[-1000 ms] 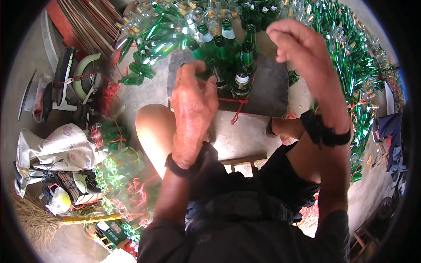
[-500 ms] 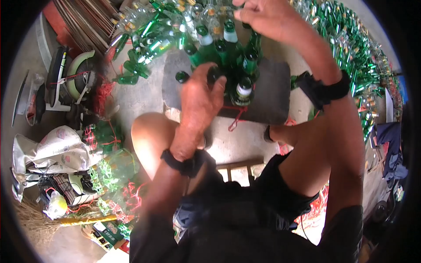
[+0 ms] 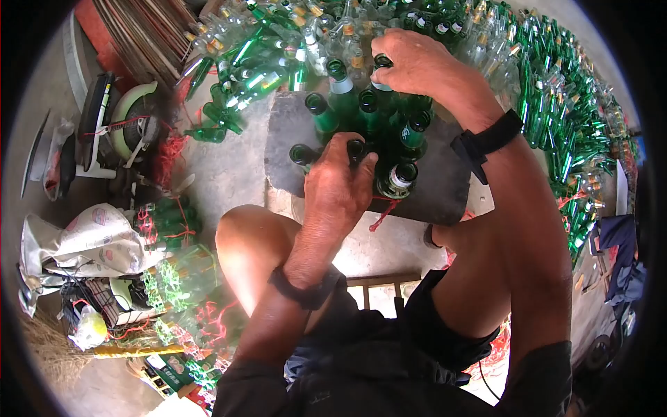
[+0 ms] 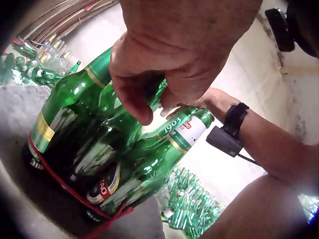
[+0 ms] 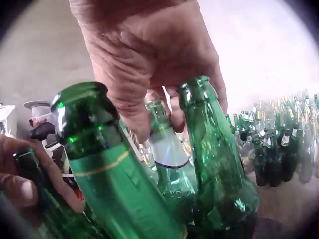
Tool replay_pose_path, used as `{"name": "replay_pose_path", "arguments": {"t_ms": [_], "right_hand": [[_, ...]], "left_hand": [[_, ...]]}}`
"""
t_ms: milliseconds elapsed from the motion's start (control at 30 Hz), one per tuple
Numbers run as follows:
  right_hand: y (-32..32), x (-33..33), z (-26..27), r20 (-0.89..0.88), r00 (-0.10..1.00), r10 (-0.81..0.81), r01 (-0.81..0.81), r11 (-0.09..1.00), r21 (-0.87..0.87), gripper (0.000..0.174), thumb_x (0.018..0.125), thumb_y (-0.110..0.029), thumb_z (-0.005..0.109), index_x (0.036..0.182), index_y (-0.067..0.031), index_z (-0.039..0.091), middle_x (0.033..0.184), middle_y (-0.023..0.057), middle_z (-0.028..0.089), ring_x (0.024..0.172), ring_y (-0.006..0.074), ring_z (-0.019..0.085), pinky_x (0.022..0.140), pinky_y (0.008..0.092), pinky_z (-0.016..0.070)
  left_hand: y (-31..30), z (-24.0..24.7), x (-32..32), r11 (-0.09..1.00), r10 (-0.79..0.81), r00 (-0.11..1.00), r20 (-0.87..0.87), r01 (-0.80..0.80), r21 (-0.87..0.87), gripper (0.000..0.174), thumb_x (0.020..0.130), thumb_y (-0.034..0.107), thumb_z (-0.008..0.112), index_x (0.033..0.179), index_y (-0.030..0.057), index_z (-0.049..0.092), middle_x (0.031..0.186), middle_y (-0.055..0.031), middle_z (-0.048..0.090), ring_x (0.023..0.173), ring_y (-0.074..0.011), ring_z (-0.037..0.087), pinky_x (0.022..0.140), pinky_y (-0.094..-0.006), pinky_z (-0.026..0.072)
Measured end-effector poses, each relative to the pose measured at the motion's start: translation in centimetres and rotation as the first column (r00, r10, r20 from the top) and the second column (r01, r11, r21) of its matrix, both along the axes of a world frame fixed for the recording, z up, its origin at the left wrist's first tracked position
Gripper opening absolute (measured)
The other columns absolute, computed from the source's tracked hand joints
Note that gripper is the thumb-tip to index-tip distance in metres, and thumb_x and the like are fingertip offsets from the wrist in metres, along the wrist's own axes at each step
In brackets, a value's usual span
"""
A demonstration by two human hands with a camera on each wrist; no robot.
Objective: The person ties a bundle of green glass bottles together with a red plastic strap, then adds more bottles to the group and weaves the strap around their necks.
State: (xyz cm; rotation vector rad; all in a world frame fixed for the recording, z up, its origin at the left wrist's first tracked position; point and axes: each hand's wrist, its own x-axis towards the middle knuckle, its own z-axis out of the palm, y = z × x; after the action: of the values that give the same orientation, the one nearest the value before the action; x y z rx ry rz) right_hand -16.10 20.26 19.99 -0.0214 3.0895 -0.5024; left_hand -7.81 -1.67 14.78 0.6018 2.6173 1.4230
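Green glass bottles stand upright in a tight cluster on a dark slab, a red string round their lower part. My left hand grips the neck of a near bottle at the cluster's front left. At the back of the cluster, my right hand has its thumb and fingers round the neck of a white-collared bottle. A bottle with a white neck label stands right of my left hand; in the left wrist view a bottle marked 1903 leans across the picture.
Loose green and clear bottles lie in heaps behind the slab, with a large pile along the right. A fan-like appliance, a white sack and netted bottles are at the left. My knees flank the slab's near side.
My right hand has come down from above the cluster onto a back bottle's neck. My left hand stays on its bottle's neck. The view has shifted, so the cluster appears lower.
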Motion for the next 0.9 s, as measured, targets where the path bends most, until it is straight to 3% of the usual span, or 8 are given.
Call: {"name": "replay_pose_path", "arguments": {"t_ms": [67,133,467,533,567,633,733,900], "right_hand": [[0.1,0.2,-1.0,0.041,0.999,-0.023,0.021,0.998,0.051,0.036,0.083,-0.024,0.075,0.113,-0.0054,0.069,0.111,0.0212,0.07,0.108,0.0384,0.067,0.095,0.0513,0.0519],[0.0,0.9,-1.6,-0.102,0.995,0.002,0.006,0.997,0.081,0.04,0.083,-0.024,0.077,0.115,-0.0019,0.066,0.102,0.0229,0.07,0.101,0.0424,0.068,0.088,0.0513,0.0535],[0.3,0.1,-2.5,-0.162,0.986,-0.028,0.051,0.989,0.136,0.047,0.082,-0.024,0.077,0.123,-0.0037,0.067,0.106,0.0235,0.071,0.104,0.0426,0.068,0.09,0.0509,0.0541],[-0.1,0.1,-2.3,-0.152,0.986,-0.073,0.091,0.989,0.118,0.027,0.082,-0.018,0.071,0.106,-0.0051,0.071,0.106,0.0205,0.072,0.105,0.0418,0.067,0.093,0.0533,0.0513],[-0.1,0.3,-2.0,-0.145,0.986,-0.077,0.094,0.989,0.114,0.027,0.082,-0.018,0.071,0.106,-0.0051,0.071,0.106,0.0205,0.072,0.105,0.0418,0.067,0.093,0.0533,0.0513],[0.2,0.7,-1.4,-0.223,0.974,0.048,-0.026,0.995,0.098,0.021,0.086,-0.015,0.072,0.089,0.0049,0.066,0.081,0.0209,0.068,0.077,0.0371,0.069,0.069,0.0492,0.0535],[-0.1,0.4,-0.8,-0.113,0.993,-0.033,0.038,0.998,0.04,0.026,0.083,-0.018,0.074,0.09,0.0061,0.068,0.084,0.0268,0.067,0.083,0.046,0.067,0.074,0.0551,0.0529],[-0.5,0.3,0.2,-0.012,0.997,-0.076,0.077,0.995,0.067,0.026,0.083,-0.016,0.073,0.095,0.0067,0.07,0.089,0.0284,0.068,0.085,0.0443,0.068,0.074,0.0532,0.0539]], "left_hand": [[0.0,0.2,-0.1,1.0,-0.016,1.0,0.005,0.016,-0.006,0.031,0.09,0.01,0.072,0.116,0.0014,0.058,0.101,-0.0241,0.069,0.092,-0.0443,0.068,0.078,-0.0481,0.0537],[-0.1,0.2,-0.2,1.0,-0.028,1.0,0.008,0.028,-0.013,0.029,0.09,0.009,0.071,0.114,0.0006,0.057,0.101,-0.0249,0.068,0.092,-0.0453,0.068,0.077,-0.0484,0.0534],[-0.7,0.9,-0.2,0.995,-0.095,0.995,0.033,0.096,-0.027,0.026,0.09,0.005,0.07,0.111,-0.0013,0.056,0.1,-0.0275,0.067,0.091,-0.0467,0.067,0.077,-0.049,0.0528],[-0.7,0.8,-0.2,0.993,-0.113,0.993,0.024,0.114,-0.022,0.026,0.089,0.004,0.07,0.111,-0.0015,0.056,0.099,-0.0278,0.067,0.092,-0.0466,0.067,0.077,-0.0488,0.0528],[-0.7,0.9,-0.3,0.993,-0.112,0.993,0.02,0.113,-0.03,0.026,0.089,0.003,0.07,0.11,-0.0015,0.056,0.098,-0.0281,0.067,0.091,-0.0466,0.067,0.077,-0.0486,0.0528],[-0.6,1.2,-0.4,0.992,-0.114,0.993,0.019,0.115,-0.042,0.026,0.088,0.003,0.071,0.11,-0.0016,0.057,0.097,-0.0284,0.067,0.091,-0.0467,0.067,0.077,-0.0483,0.0529],[-0.6,1.3,-0.5,0.991,-0.126,0.992,0.015,0.127,-0.048,0.025,0.088,0.001,0.071,0.109,-0.0018,0.057,0.095,-0.0285,0.068,0.09,-0.0466,0.068,0.077,-0.0475,0.0532],[-0.8,1.5,-0.7,0.985,-0.152,0.988,0.029,0.153,-0.078,0.024,0.088,0.002,0.072,0.108,-0.0023,0.059,0.096,-0.0281,0.069,0.091,-0.0439,0.07,0.076,-0.0457,0.054]]}}
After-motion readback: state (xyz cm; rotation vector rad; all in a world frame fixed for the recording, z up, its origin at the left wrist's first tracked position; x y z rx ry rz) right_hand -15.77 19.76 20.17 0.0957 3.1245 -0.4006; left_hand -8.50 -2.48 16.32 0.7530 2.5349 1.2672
